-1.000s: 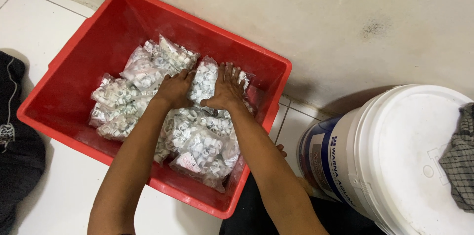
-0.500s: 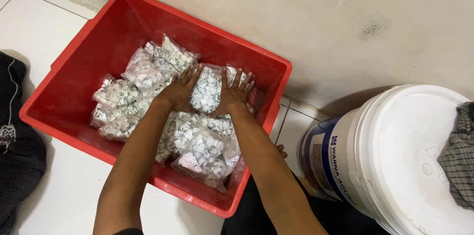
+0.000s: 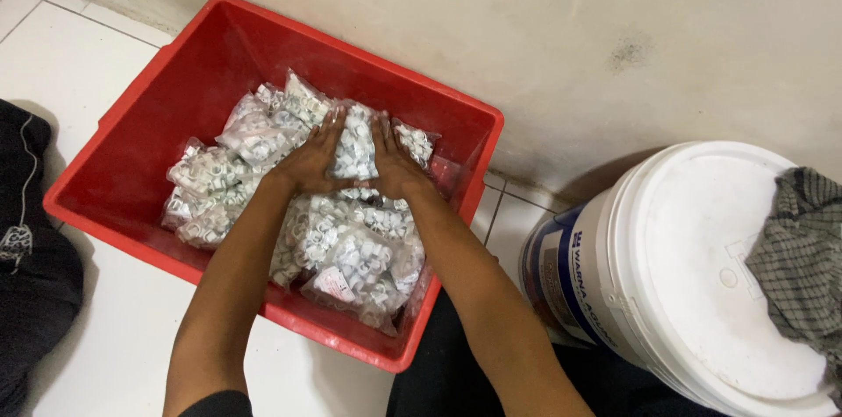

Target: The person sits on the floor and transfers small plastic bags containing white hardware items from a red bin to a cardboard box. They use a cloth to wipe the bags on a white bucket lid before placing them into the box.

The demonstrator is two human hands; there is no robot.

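Observation:
A red plastic tub [image 3: 132, 110] on the floor holds several clear bags of small white parts [image 3: 351, 250]. Both my hands are down inside it, near the far side. My left hand [image 3: 311, 158] and my right hand [image 3: 393, 163] press flat against the two sides of one clear bag [image 3: 355, 147], which stands upright between the palms. More bags lie to the left [image 3: 237, 163] and in front of my wrists.
A large white bucket with a lid [image 3: 702, 268] stands to the right, a checked cloth [image 3: 802, 250] draped on it. Dark fabric [image 3: 26, 250] lies at the left on white floor tiles. A plain wall rises right behind the tub.
My hands have closed in on the bag between them and raised it upright; the view has shifted slightly.

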